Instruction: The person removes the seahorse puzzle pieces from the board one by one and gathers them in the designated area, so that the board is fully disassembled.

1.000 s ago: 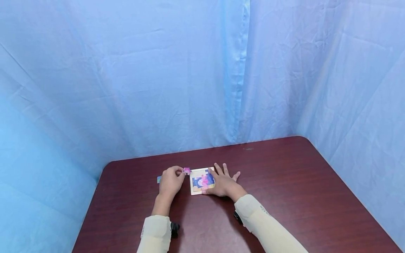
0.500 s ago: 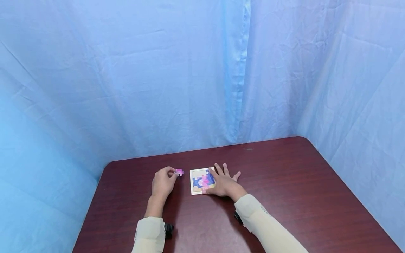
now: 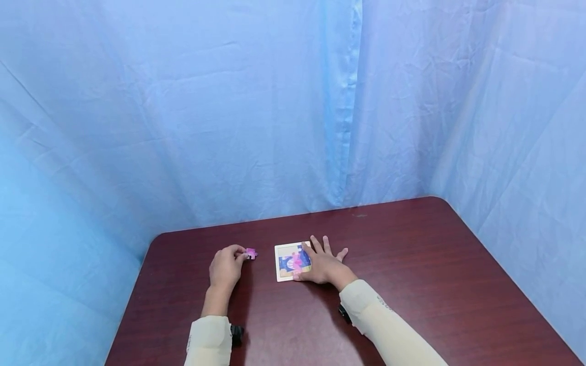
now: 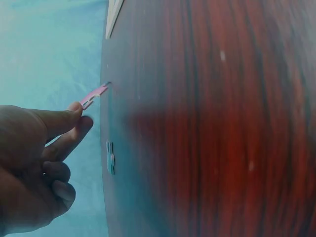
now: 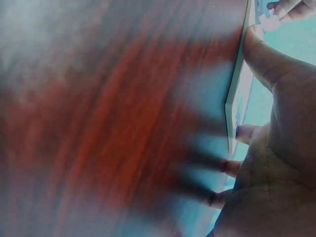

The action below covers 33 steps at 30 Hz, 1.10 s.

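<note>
A pink jigsaw piece point(image 3: 251, 253) is pinched between the thumb and index finger of my left hand point(image 3: 225, 268), left of the puzzle tray. In the left wrist view this piece point(image 4: 94, 96) is tilted, above the tabletop. My right hand point(image 3: 324, 265) rests with spread fingers on the right side of the square, pale-rimmed puzzle tray point(image 3: 276, 264). Blue, pink and tan pieces lie in the tray, its right part hidden by that hand. The right wrist view shows the thumb on the tray edge point(image 5: 232, 98), other fingers reaching past its corner.
Another jigsaw piece point(image 4: 110, 158) lies flat on the table in the left wrist view; my left hand hides it in the head view. The dark red table point(image 3: 412, 264) has blue curtains point(image 3: 256, 112) hanging behind and at both sides.
My left hand has moved left and slightly toward me, carrying the pink jigsaw piece from beside the tray's upper left corner. The blue-green piece left of it became covered. My right hand stays put.
</note>
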Tool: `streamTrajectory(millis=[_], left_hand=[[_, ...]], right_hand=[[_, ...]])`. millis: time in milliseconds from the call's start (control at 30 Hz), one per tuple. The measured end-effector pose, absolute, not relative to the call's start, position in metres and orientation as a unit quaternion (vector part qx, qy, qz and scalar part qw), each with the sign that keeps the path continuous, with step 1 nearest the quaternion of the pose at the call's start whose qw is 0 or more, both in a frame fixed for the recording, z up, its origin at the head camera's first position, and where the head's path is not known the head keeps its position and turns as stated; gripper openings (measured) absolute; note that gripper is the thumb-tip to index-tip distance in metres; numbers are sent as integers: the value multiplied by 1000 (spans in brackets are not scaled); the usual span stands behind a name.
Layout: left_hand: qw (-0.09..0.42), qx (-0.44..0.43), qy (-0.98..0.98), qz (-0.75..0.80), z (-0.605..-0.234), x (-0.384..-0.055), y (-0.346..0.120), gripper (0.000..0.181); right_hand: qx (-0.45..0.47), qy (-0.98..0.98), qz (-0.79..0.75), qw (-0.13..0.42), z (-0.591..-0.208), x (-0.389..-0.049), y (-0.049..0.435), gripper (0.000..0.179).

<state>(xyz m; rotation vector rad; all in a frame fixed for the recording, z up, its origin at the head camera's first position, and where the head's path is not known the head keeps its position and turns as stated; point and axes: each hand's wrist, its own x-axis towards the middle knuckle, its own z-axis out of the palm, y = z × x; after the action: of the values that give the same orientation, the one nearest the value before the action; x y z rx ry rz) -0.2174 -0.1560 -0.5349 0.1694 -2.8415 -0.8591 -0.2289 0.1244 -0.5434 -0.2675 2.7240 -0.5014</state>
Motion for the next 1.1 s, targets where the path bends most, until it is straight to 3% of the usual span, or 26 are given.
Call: streamTrajectory(millis=[233, 767, 1100], left_hand=[[99, 41, -966, -236, -539, -218, -166, 17], [69, 51, -964, -250, -547, -220, -173, 15], [65, 52, -966, -246, -541, -216, -174, 21]], right_hand=[[-98, 962, -178, 184, -548, -231, 125, 106], [-94, 958, -172, 208, -547, -232, 124, 105], [-95, 961, -169, 196, -550, -233, 124, 107]])
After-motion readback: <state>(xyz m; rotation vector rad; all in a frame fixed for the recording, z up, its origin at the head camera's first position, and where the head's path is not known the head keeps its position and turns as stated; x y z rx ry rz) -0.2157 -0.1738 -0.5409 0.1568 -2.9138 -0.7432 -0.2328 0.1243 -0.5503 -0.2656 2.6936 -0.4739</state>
